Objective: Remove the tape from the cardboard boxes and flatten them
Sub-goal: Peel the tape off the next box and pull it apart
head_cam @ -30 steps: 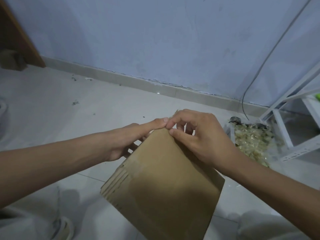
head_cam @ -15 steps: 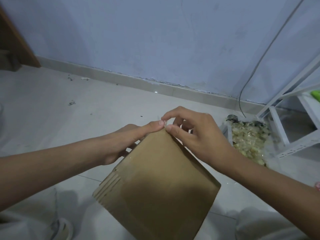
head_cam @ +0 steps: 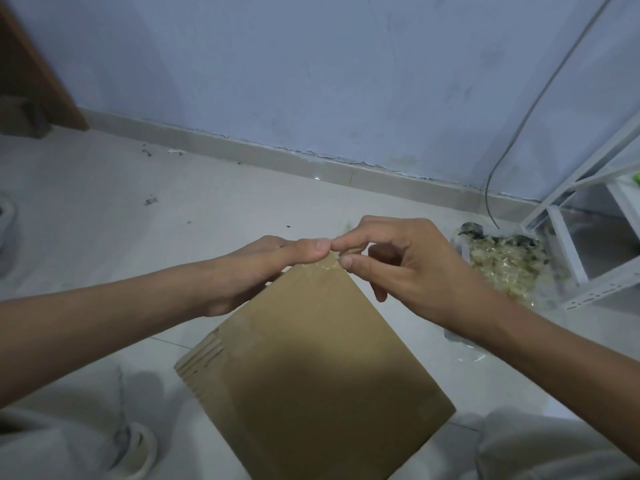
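Holding the flat brown cardboard box [head_cam: 311, 368] by its far corner, the left hand [head_cam: 256, 271] grips it while the right hand [head_cam: 412, 268] pinches clear tape [head_cam: 327, 266] there.

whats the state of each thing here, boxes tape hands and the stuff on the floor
cardboard box: flattened, held tilted above the floor, far corner up
tape: clear, stuck on the far corner, not yet peeled off
left hand: holds the box at the far corner, thumb on top
right hand: pinches at the tape on the corner, thumb and forefinger
pile of crumpled tape: lies loose on the floor by the white rack
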A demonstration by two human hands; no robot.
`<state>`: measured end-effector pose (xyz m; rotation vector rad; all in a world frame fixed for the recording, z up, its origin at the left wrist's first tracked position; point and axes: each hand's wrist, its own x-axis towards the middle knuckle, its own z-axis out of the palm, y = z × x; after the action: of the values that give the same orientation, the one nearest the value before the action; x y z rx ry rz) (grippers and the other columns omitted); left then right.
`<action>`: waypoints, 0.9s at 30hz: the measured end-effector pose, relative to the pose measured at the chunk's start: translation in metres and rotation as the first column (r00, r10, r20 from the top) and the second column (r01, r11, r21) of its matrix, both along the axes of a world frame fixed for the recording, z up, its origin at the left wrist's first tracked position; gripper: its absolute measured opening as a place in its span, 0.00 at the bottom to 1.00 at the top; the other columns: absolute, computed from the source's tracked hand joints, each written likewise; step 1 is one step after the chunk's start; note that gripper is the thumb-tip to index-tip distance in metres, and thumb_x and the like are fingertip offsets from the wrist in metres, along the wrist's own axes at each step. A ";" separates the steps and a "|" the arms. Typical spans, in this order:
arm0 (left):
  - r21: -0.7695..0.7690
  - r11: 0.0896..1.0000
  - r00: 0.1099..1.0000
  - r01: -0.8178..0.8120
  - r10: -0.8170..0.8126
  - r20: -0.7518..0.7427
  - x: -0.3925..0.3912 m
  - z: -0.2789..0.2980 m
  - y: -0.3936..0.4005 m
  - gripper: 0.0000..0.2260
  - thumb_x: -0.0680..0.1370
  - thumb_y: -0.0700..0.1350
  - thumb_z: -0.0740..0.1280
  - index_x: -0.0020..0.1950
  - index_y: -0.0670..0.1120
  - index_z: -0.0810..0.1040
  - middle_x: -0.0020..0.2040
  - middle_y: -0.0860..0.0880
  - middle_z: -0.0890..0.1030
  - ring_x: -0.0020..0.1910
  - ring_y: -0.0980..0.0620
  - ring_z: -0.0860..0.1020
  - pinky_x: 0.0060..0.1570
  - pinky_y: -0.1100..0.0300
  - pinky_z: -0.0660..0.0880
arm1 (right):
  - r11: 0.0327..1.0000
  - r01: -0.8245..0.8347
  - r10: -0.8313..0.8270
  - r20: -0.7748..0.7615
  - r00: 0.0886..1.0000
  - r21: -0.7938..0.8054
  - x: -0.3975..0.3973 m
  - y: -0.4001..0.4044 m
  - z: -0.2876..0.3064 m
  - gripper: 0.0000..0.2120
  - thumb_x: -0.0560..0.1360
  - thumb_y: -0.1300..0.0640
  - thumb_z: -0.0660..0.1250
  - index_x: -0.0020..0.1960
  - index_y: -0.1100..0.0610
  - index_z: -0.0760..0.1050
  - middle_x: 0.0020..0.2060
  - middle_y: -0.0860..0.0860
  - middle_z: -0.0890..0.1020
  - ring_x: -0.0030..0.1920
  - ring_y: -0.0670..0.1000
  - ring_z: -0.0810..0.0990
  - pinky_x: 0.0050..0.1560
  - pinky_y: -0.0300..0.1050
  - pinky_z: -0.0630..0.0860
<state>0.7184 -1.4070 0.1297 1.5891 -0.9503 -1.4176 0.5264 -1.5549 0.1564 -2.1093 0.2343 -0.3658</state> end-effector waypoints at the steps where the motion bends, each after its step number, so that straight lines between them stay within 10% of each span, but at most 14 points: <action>1: 0.000 1.000 1.000 -0.003 0.003 -0.013 0.000 -0.001 0.000 0.25 0.71 0.69 0.68 0.57 0.53 0.87 0.56 0.47 0.86 0.54 0.47 0.84 0.59 0.50 0.77 | 1.000 0.021 -0.021 0.019 1.000 -0.020 -0.001 0.002 -0.002 0.06 0.80 0.60 0.73 0.53 0.52 0.86 0.38 0.41 0.81 0.27 0.53 0.78 0.31 0.33 0.71; 10: 0.067 0.997 0.996 -0.046 0.051 -0.074 -0.008 -0.007 -0.003 0.33 0.66 0.70 0.72 0.51 0.41 0.83 0.48 0.40 0.81 0.46 0.45 0.78 0.53 0.47 0.72 | 0.972 0.077 -0.081 -0.011 0.997 -0.220 -0.001 0.008 -0.004 0.09 0.74 0.66 0.71 0.41 0.53 0.79 0.28 0.44 0.68 0.30 0.45 0.69 0.35 0.32 0.64; 19: 0.002 1.000 0.999 0.000 0.000 0.035 -0.020 -0.003 -0.005 0.43 0.68 0.72 0.70 0.51 0.29 0.76 0.40 0.41 0.74 0.38 0.46 0.72 0.44 0.51 0.69 | 0.982 -0.101 0.122 -0.127 0.984 0.160 -0.010 0.006 0.005 0.17 0.78 0.57 0.75 0.40 0.61 0.69 0.32 0.49 0.64 0.33 0.50 0.64 0.35 0.43 0.63; 27: -0.049 0.998 0.983 -0.032 0.040 0.178 -0.017 0.007 -0.011 0.45 0.66 0.76 0.68 0.46 0.31 0.74 0.39 0.42 0.72 0.39 0.45 0.71 0.42 0.49 0.68 | 0.998 -0.020 0.017 0.068 0.998 0.052 -0.013 0.015 0.006 0.16 0.78 0.60 0.73 0.37 0.60 0.70 0.33 0.45 0.68 0.34 0.47 0.65 0.38 0.36 0.63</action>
<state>0.7017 -1.4182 0.1367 1.7129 -1.0447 -1.2345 0.5136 -1.5400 0.1621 -2.0426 0.1824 -0.4153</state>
